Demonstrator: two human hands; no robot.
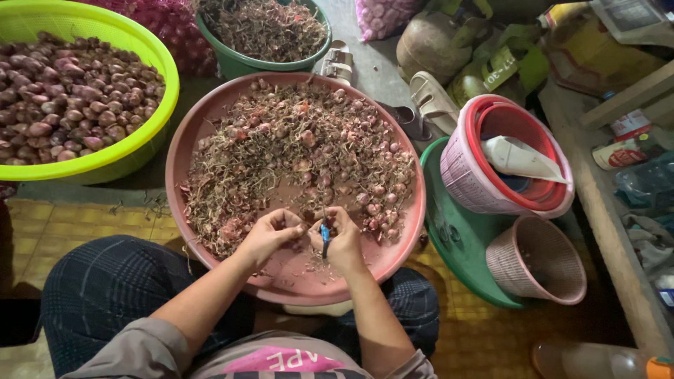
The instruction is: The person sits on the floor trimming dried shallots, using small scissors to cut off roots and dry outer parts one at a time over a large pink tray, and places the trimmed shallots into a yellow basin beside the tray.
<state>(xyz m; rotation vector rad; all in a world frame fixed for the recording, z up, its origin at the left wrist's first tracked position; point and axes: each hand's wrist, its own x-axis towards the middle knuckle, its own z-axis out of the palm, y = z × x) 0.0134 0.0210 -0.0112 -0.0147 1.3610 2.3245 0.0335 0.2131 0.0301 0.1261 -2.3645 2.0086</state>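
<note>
Over the pink basin point(210, 119) of shallots point(309, 151) and trimmings, both my forearms angled inward. My left hand point(270, 235) pinched one shallot; my right hand point(344, 238) gripped a blue-handled knife point(325, 237) beside it.

Four basins point(295, 274), two baskets point(537, 260)

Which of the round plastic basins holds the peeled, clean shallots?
The lime-green round plastic basin at upper left; the pink and dark-green ones hold trimmings and skins.

Smooth pink plastic basin point(210, 123), glossy lime plastic bowl point(151, 151), papery shallots point(379, 189)
</note>
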